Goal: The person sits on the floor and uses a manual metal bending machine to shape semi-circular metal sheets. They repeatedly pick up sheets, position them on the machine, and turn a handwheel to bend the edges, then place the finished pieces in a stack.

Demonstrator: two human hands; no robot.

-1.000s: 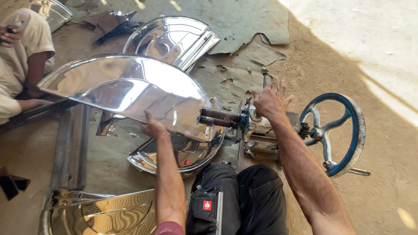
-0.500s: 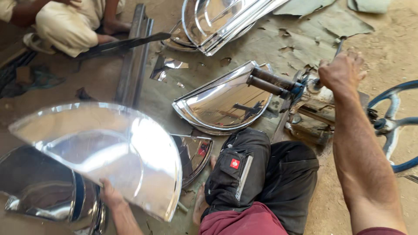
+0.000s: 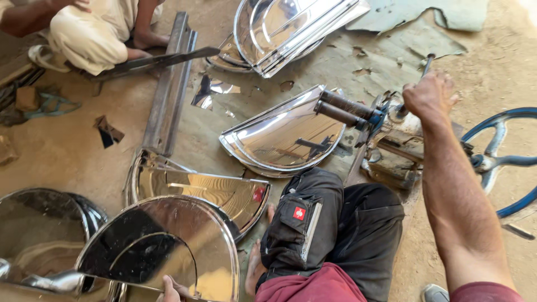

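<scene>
— Half-round steel sheet (image 3: 168, 246), polished like a mirror: is the left hand (image 3: 170, 289) gripping it?

— Yes. Only the fingers are showing at the bottom edge of the view, and they are pinching the sheet's lower rim, holding it tilted over the stack of shiny pieces (image 3: 50, 251) lying on the floor at the left.

— And the right hand (image 3: 429, 95)?

— It is clenching around the lever (image 3: 417, 78) on top of the small rolling machine (image 3: 391, 140), whose two dark rollers (image 3: 342, 109) are sticking out to the left. No sheet is sitting between them.

— What is lying around?

— A rimmed half-round tray (image 3: 279, 137) is resting on the floor just under the rollers, another (image 3: 207, 193) beside the person's knee, and more are leaning together at the top (image 3: 291, 31). A blue handwheel (image 3: 498, 162) is standing at the right, a steel bar (image 3: 170, 84) on the dirt floor (image 3: 67, 151), and a second person (image 3: 84, 33) is crouching beyond it.

— How far along?

— Judging by the piles, several pieces are looking finished, and the held one seems to be joining the stack rather than waiting for the machine.
</scene>
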